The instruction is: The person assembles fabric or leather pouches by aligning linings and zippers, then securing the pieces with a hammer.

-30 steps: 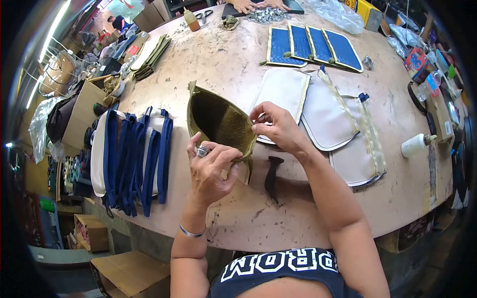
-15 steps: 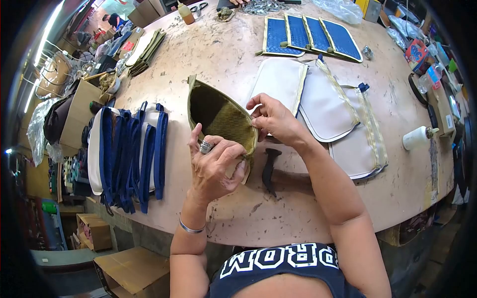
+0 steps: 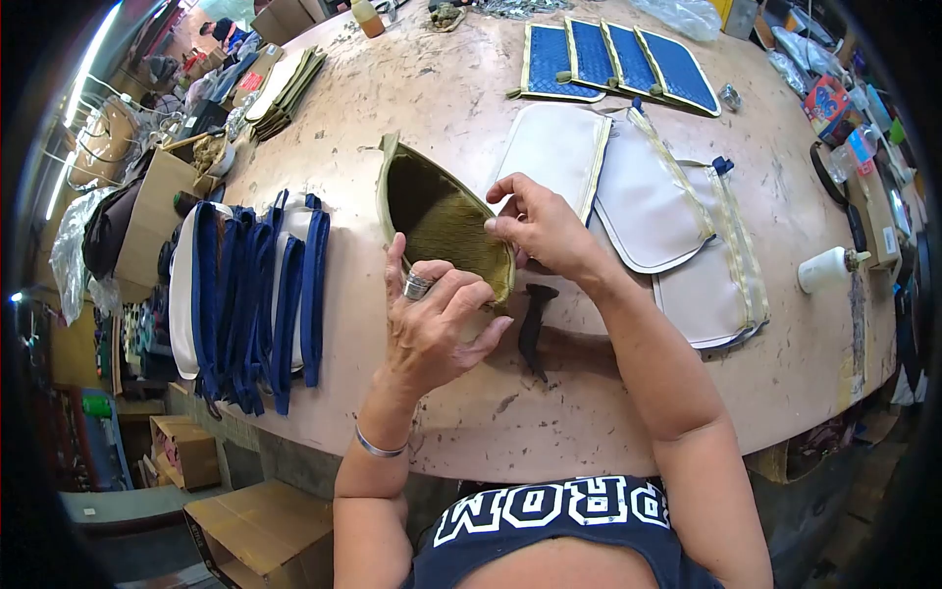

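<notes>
An olive-green fabric pouch (image 3: 446, 231) is held up over the table, its mouth spread open and its inside dark. My left hand (image 3: 432, 319), with rings and a bracelet, grips the pouch's lower left edge, with fingers curled. On the right rim, my right hand (image 3: 540, 224) pinches the edge between thumb and fingers. A dark curved tool (image 3: 533, 332) lies on the table just below my right hand. White pouches with zippers (image 3: 643, 201) lie to the right of the hands.
Blue-trimmed pieces (image 3: 260, 294) are bunched at left on the table (image 3: 432, 442). Blue panels (image 3: 628, 64) lie at the back, and green-edged pieces (image 3: 285, 93) at back left. A white bottle (image 3: 826, 270) stands at right. A cardboard box (image 3: 260, 535) is below.
The pouch has tilted slightly and its top has risen a little. My right hand has shifted slightly up along the rim. The camera view has moved a little.
</notes>
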Tool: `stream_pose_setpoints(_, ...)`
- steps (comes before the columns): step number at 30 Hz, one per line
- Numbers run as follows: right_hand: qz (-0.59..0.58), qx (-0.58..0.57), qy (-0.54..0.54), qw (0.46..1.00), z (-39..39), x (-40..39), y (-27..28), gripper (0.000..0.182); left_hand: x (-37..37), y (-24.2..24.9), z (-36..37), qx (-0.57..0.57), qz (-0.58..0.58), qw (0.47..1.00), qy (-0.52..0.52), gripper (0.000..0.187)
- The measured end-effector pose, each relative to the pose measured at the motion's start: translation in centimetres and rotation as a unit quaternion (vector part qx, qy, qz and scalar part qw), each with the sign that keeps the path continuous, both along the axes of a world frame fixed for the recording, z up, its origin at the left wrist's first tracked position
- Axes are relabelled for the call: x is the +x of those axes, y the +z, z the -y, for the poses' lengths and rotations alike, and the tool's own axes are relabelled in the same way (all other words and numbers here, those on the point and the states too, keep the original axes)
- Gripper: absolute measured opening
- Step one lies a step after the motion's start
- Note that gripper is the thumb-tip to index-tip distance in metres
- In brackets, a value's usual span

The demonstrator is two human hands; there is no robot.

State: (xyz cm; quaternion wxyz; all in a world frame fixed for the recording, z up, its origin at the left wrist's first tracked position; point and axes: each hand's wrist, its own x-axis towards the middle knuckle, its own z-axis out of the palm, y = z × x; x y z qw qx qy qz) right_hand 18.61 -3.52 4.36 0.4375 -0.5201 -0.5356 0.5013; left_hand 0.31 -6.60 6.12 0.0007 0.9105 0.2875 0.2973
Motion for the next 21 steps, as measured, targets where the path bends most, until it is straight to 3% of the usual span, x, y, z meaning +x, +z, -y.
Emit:
stream_pose_setpoints(3, 0.073, 0.060, -0.001, 0.996, 0.0, -0.3, -0.6, 0.025, 0.0, -0.2, 0.3, 0.001, -0.015, 1.000, -0.009, 0.027)
stream_pose_setpoints(12, -0.084, 0.070, -0.054, 0.992, 0.4, -0.9, 0.4, 0.019, -1.4, 1.2, -0.4, 0.071, 0.037, 0.993, 0.086, 0.027)
stream_pose_setpoints(21, -0.110, 0.046, -0.037, 0.992, 0.5, -1.4, 0.7, 0.015, -1.7, 0.0, -1.5, -0.041, 0.119, 0.988, 0.086, 0.031)
